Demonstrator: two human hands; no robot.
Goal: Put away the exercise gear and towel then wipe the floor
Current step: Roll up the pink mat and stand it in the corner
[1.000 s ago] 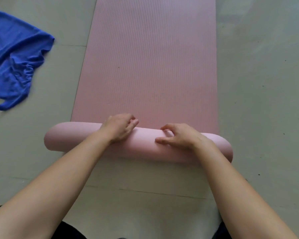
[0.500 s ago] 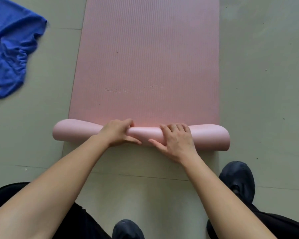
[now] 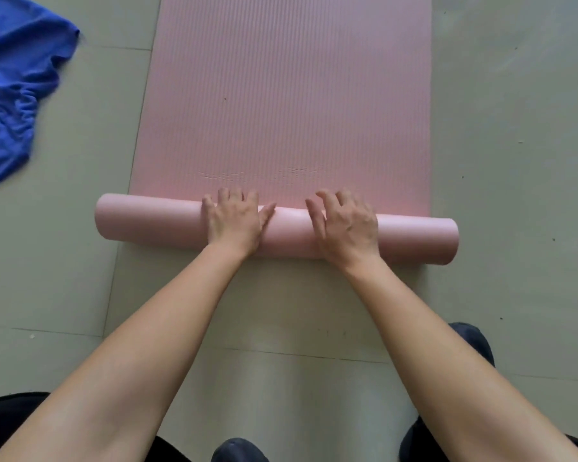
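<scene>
Floor (image 3: pixel 514 161): grey tiles, pink mat (image 3: pixel 287 95) stretching toward 12 o'clock.
Roll (image 3: pixel 154 218): mat's near end, crosswise.
Left hand (image 3: pixel 236 221): flat, fingers spread, pressing roll.
Right hand (image 3: pixel 346 225): likewise, possibly lighter.
Towel (image 3: pixel 14 95): blue, crumpled, 10 o'clock, apart from mat.

We see a grey-green tiled floor (image 3: pixel 514 161) with thin seams between tiles. On it lies our pink exercise mat (image 3: pixel 287 95), its near end rolled up, and a crumpled blue towel (image 3: pixel 14 95) well apart to the left.
</scene>
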